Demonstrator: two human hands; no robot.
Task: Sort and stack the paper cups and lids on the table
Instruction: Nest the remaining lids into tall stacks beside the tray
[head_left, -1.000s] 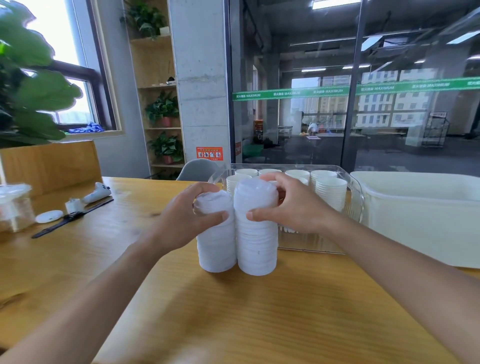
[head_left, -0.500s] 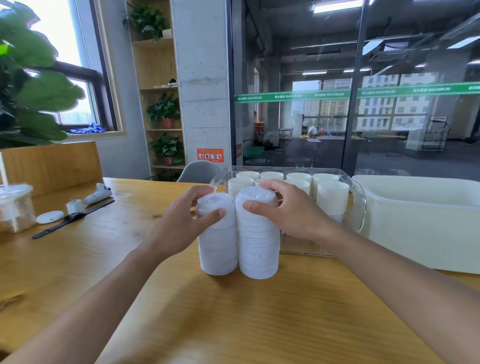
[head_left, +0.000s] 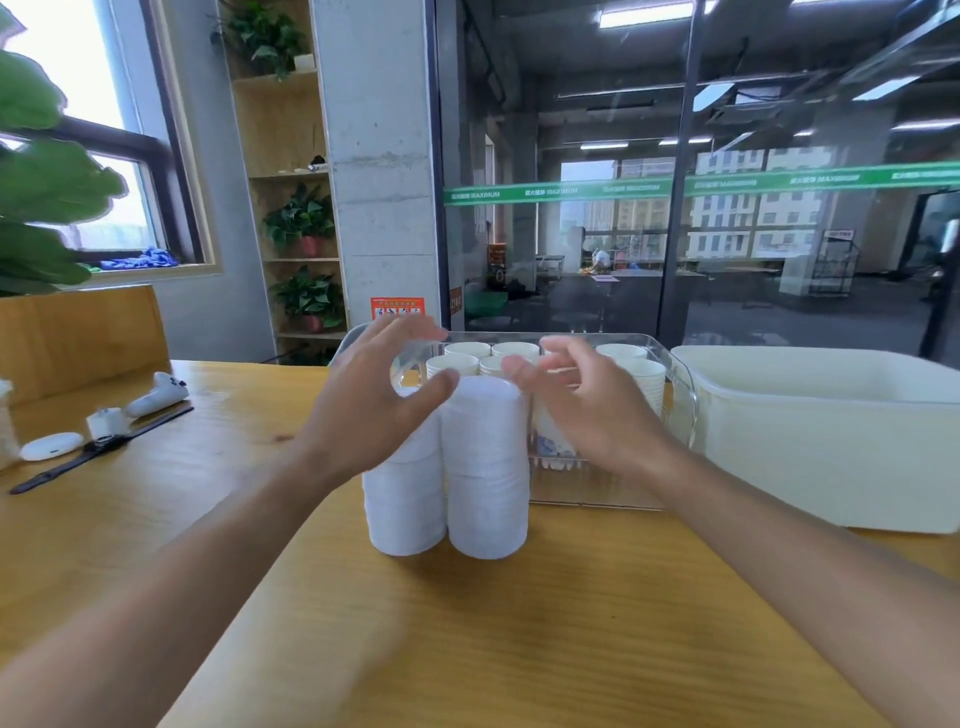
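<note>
Two white lid stacks (head_left: 447, 467) upright, touching — cups (head_left: 488, 358) in clear bin.

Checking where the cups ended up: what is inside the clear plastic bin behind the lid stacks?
The clear plastic bin holds stacks of white paper cups, rims up. The two white lid stacks and both hands cover its lower front, so the full count is hidden.

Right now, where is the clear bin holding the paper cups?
In the head view, the clear bin sits centre-right on the table, behind the two lid stacks and left of the white tub.
</note>
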